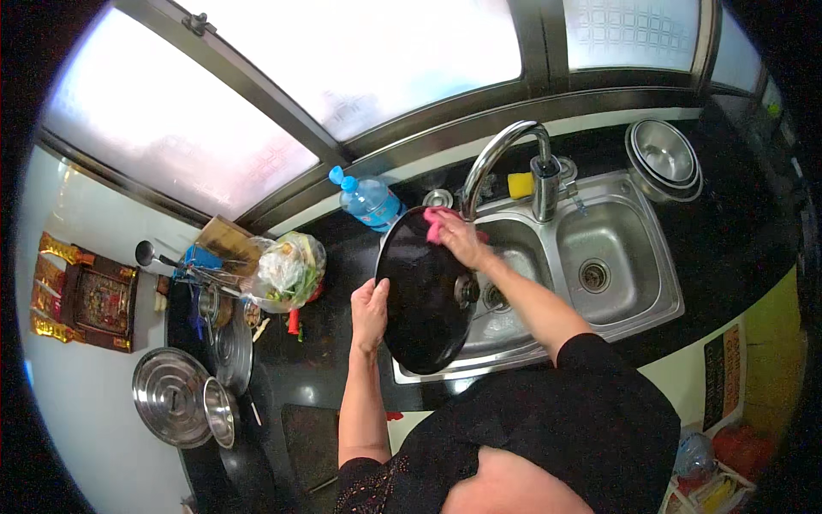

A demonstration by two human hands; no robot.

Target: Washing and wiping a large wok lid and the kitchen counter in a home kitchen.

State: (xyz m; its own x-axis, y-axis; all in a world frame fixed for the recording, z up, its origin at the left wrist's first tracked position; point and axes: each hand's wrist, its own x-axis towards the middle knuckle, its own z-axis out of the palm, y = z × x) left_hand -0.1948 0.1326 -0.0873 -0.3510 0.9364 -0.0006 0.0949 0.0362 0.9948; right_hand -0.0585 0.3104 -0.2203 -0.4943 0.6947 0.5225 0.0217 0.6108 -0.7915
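Observation:
A large round black pan or lid point(424, 308) is tilted over the left basin of the steel double sink point(613, 257). My left hand point(370, 315) grips its left edge, thumb on the near face. My right hand point(463, 243) presses a pink cloth point(437, 221) against its upper right part. A dark round knob or fitting point(467, 290) shows at its right side; whether it belongs to the black piece I cannot tell. The chrome faucet point(504, 144) arches just above my right hand. Behind the faucet lies a yellow sponge point(521, 185).
A blue-capped plastic bottle point(372, 202) stands by the window. Nested steel bowls point(664, 157) sit right of the sink. At left are a plastic bag of vegetables point(289, 270), a ladle point(145, 252), a round steel lid point(172, 398) and a steel bowl point(219, 412).

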